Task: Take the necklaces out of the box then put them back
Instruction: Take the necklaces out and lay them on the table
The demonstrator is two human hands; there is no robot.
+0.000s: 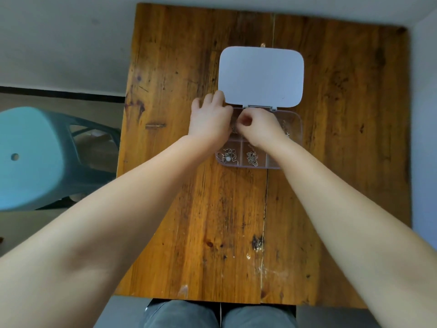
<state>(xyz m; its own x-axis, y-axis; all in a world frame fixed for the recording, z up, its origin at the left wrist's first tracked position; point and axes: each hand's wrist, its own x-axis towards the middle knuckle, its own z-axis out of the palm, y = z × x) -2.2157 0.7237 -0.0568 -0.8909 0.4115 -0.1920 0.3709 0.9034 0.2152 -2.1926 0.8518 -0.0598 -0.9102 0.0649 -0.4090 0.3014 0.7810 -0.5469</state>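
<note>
A clear compartmented box [298,124] lies open on the wooden table [212,209], its white lid [260,75] folded flat behind it. Thin silver necklaces lie in the front-left compartment [227,157], the front-middle one [252,157] and the back-right one [285,129]. My left hand [208,117] rests over the box's back-left corner, fingers curled. My right hand [259,125] hovers over the back-middle compartment with thumb and fingers pinched together. A bit of chain [234,130] shows between the two hands; whether either hand grips it is hidden.
A teal plastic stool [30,157] stands on the floor left of the table. My knees [220,314] sit at the table's near edge. A pale wall runs behind and to the right of the table.
</note>
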